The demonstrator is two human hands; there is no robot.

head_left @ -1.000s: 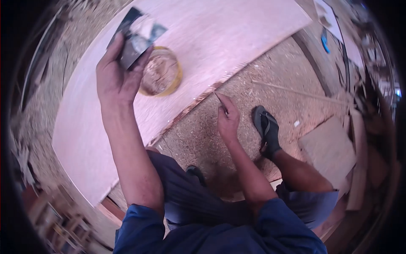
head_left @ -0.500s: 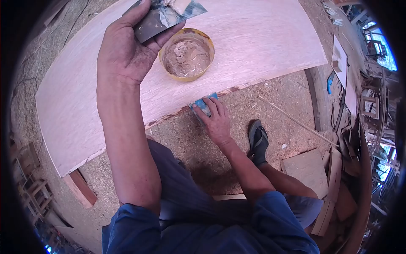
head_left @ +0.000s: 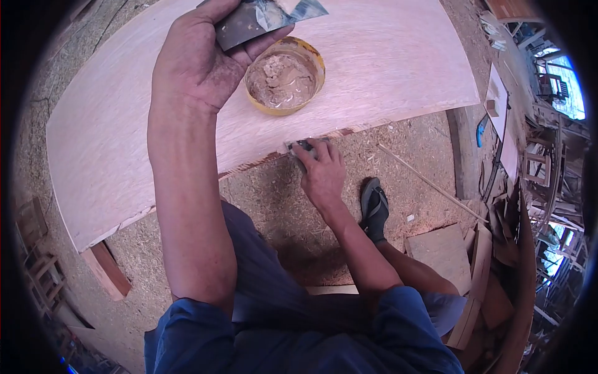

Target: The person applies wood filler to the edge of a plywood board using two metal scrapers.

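A large pale wooden panel (head_left: 386,68) with a curved far edge lies across the view. Palm up, my left hand (head_left: 202,62) grips a flat metal plate (head_left: 240,28) with pale paste on it, above the panel. Beside it stands a round yellow tub (head_left: 321,65) containing pinkish-brown paste (head_left: 280,78). At the panel's near edge, my right hand (head_left: 324,171) pinches a small flat scraper (head_left: 302,147) against the rough edge. Its fingers cover part of the scraper.
Sawdust covers the ground (head_left: 398,181). A sandalled foot (head_left: 375,206) rests right of my right hand, near a thin stick (head_left: 430,181). Boards (head_left: 442,252) lie at the lower right, a wooden block (head_left: 107,271) at the lower left, and a blue-handled tool (head_left: 480,132) at the right.
The scraper in my right hand has tilted, its blue face now turned out of sight, and stays at the panel's edge. My left hand and the plate appear slightly further right and higher.
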